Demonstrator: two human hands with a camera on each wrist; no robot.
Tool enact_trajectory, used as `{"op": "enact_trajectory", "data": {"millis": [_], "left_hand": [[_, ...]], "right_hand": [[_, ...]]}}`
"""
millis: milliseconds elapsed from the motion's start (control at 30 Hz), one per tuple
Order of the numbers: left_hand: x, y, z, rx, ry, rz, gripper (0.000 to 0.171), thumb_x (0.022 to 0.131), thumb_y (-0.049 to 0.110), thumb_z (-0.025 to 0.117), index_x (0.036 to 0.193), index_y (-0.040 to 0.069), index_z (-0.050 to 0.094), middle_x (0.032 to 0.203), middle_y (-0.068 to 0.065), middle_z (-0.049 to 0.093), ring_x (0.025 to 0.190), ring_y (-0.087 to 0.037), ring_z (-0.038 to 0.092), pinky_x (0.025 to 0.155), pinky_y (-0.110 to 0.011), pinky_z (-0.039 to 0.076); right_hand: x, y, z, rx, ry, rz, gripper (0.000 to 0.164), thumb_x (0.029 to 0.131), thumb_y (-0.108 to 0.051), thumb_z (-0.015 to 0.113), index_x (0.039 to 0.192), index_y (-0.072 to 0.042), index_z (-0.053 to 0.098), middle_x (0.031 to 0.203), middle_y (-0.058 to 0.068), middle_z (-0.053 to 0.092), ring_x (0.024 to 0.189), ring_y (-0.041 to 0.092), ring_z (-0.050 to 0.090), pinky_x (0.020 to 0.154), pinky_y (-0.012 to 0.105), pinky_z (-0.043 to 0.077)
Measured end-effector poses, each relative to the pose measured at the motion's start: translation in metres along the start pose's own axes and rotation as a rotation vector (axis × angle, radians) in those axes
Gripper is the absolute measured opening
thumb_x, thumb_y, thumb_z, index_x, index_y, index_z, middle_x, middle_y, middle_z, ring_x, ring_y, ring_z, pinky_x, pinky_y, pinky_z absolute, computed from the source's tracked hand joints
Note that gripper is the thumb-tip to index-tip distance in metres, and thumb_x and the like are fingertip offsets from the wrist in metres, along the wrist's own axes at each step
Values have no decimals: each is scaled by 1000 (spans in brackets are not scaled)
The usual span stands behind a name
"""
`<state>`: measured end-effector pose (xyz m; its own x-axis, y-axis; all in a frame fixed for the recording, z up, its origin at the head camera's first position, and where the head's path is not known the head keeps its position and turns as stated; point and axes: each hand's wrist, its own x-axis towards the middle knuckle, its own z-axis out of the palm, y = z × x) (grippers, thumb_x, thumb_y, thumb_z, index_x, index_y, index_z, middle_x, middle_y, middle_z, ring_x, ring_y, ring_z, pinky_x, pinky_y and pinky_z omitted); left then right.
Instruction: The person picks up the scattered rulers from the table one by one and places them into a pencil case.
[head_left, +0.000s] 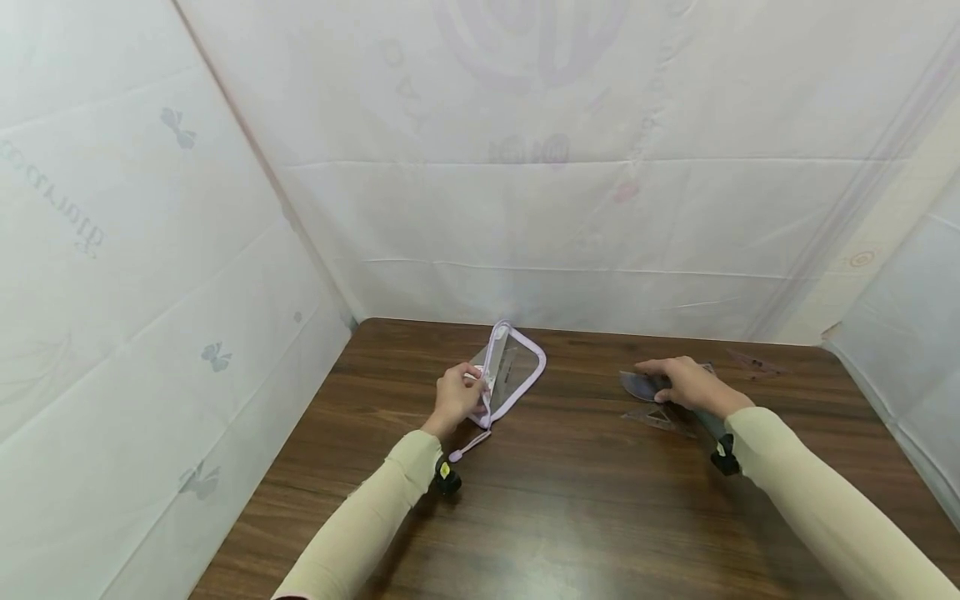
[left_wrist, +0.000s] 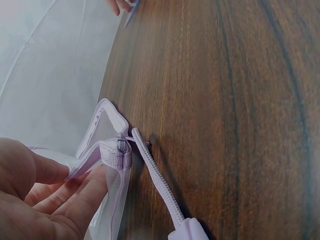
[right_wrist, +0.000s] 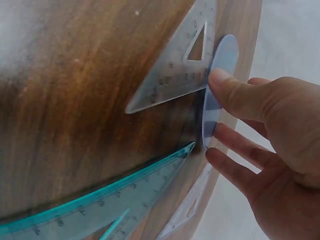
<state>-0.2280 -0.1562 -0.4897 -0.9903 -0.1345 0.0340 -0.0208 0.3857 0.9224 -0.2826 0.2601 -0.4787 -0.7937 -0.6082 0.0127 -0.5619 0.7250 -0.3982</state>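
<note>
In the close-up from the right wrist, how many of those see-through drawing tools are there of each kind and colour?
Clear set squares: 2
Teal-edged set square: 1
Pale blue protractor: 1
Total: 4

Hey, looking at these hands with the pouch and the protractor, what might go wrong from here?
The thin protractor could slip, since the right hand holds it only in a pinch. The clear set square close beside it might get nudged. The soft pouch may fold, as the left hand pinches its edge.
</note>
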Motion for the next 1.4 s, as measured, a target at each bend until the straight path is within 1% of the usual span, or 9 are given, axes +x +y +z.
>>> {"op": "enact_trajectory", "data": {"millis": [267, 433, 567, 633, 733, 867, 1033, 1267, 1400], "left_hand": [[2, -1, 0, 4, 5, 1, 5, 93, -6, 63, 98, -6, 62, 86, -23, 75, 56, -18, 69, 52, -31, 64], [2, -1, 0, -2, -3, 5, 5, 94, -6, 62, 98, -8, 62, 86, -24, 75, 60, -23, 72, 52, -32, 64], [2, -1, 0, -12, -9, -2, 6, 94, -5, 62, 99, -9, 62, 87, -24, 75, 61, -26, 72, 52, -33, 64], [3, -1, 0, -14, -10, -6, 6, 95, -5, 62, 99, -8, 61, 87, -24, 75, 59, -24, 72, 51, -33, 64], [3, -1, 0, -16, -12, -11, 6, 95, -5, 62, 100, -8, 61, 87, -24, 75, 56, -21, 70, 51, -33, 64], [3, -1, 1, -15, -10, -11, 5, 94, -6, 62, 99, -8, 61, 86, -23, 75, 55, -19, 69, 51, -33, 64], [4, 0, 2, -6, 0, -5, 6, 93, -6, 65, 98, -5, 61, 86, -22, 75, 57, -21, 70, 51, -32, 64], [4, 0, 2, -7, -7, -5, 4, 95, -5, 63, 98, -6, 61, 87, -24, 75, 57, -20, 70, 51, -32, 64], [4, 1, 3, -11, -14, -10, 5, 96, -5, 61, 100, -9, 61, 87, -23, 75, 58, -22, 71, 51, -33, 64]], "right_hand": [[2, -2, 2, -25, 28, -11, 55, 87, 0, 79, 138, 3, 60, 134, 28, 62, 120, 50, 58, 94, 61, 56], [3, -1, 2, -26, 29, -8, 55, 86, 2, 79, 138, 2, 61, 132, 28, 63, 118, 50, 59, 92, 61, 57], [2, -1, 1, -37, 29, -18, 54, 86, 3, 78, 137, 2, 61, 126, 27, 64, 113, 47, 61, 88, 58, 59], [2, 0, 0, -41, 32, -28, 53, 86, 3, 78, 137, 2, 62, 124, 26, 64, 111, 45, 61, 86, 56, 59], [3, 1, -2, -30, 33, -25, 53, 85, 4, 79, 136, 3, 62, 126, 26, 65, 111, 45, 63, 84, 53, 61], [6, 1, -6, -4, 5, 12, 52, 85, 4, 79, 135, 4, 63, 128, 28, 65, 113, 46, 64, 83, 50, 63], [9, 2, -14, 11, -28, 58, 48, 86, 8, 76, 132, 7, 64, 123, 29, 67, 113, 46, 64, 80, 49, 64], [10, 5, -16, 12, -37, 74, 43, 87, 9, 75, 129, 8, 65, 122, 29, 68, 114, 47, 63, 82, 50, 63], [9, 5, -17, 7, -28, 76, 44, 86, 8, 76, 128, 8, 66, 117, 28, 70, 108, 46, 66, 79, 50, 64]]}}
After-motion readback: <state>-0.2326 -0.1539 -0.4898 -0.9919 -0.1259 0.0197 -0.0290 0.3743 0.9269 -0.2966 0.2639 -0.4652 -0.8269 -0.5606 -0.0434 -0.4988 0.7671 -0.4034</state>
